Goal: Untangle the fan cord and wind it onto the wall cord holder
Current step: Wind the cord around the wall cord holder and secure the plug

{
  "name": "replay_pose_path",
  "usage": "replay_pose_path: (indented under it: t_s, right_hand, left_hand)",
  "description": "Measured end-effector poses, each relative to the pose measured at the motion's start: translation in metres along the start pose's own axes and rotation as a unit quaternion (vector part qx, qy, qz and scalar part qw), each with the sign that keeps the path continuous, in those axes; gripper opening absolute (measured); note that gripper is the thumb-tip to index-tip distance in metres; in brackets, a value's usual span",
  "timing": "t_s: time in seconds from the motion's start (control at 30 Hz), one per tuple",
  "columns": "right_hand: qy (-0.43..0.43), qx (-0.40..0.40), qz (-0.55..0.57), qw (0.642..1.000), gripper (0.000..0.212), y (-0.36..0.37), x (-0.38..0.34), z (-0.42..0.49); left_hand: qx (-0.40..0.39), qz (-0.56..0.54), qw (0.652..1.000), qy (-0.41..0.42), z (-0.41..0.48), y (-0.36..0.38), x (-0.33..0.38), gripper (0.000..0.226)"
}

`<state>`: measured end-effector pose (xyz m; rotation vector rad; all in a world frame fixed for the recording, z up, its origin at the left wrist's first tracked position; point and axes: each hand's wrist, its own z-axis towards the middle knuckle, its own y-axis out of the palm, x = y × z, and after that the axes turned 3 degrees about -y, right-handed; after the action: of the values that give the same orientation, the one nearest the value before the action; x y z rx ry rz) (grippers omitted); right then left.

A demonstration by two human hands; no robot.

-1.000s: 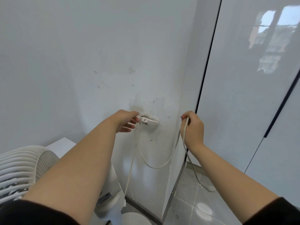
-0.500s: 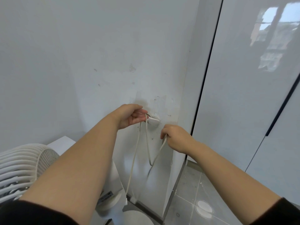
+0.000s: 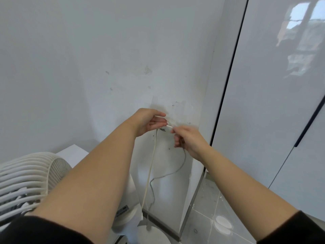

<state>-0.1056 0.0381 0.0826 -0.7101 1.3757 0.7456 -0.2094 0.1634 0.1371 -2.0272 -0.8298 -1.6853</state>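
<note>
A small white cord holder [image 3: 170, 126] sticks out of the white wall at mid-height, half hidden between my hands. My left hand [image 3: 149, 121] pinches the white fan cord [image 3: 150, 166] right at the holder's left side. The cord hangs straight down from there to the floor by the fan. My right hand [image 3: 188, 139] is closed on the cord just right of the holder, fingertips touching it. From that hand a blurred loop [image 3: 175, 171] sags down and back left along the wall. The white fan [image 3: 26, 175] stands at the lower left.
The wall ends in a corner [image 3: 202, 138] just right of my hands. Glossy white cabinet doors [image 3: 272, 103] with dark handles stand beyond it. Grey floor tiles [image 3: 211, 217] lie below. The fan's round base [image 3: 126, 219] sits against the wall under my left arm.
My right hand has come up and left with the cord, from well right of the holder to right against it. The hanging loop has shortened. My left hand has stayed at the holder.
</note>
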Motion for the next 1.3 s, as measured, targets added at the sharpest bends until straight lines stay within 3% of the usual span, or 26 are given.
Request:
replay_pose_path:
  t_s: [0.13,0.27,0.4,0.53,1.0,1.3]
  right_hand:
    - [-0.117,0.150,-0.194,0.962,0.022,-0.006,-0.001,0.007]
    - [-0.171,0.213,-0.318,0.908,0.017,-0.008,0.000,0.003]
    - [-0.203,0.222,-0.406,0.863,0.016,-0.009,0.006,0.001]
    - [-0.223,0.233,-0.416,0.850,0.015,-0.011,0.013,0.002]
    - [-0.199,0.177,-0.542,0.797,0.024,-0.014,0.041,0.007]
    - [-0.172,0.162,-0.547,0.803,0.019,0.008,0.070,0.015]
  left_hand:
    - [0.070,0.110,0.991,0.032,0.003,0.000,-0.002,0.021]
    - [-0.002,0.260,0.965,0.046,0.001,0.002,-0.007,0.030]
    - [-0.052,0.346,0.937,0.012,0.000,0.010,-0.012,0.049]
    - [-0.083,0.379,0.921,-0.010,0.001,0.014,-0.014,0.061]
    - [-0.062,0.436,0.896,0.050,0.002,0.009,-0.013,0.049]
    - [-0.052,0.439,0.895,0.051,0.003,0.008,-0.013,0.051]
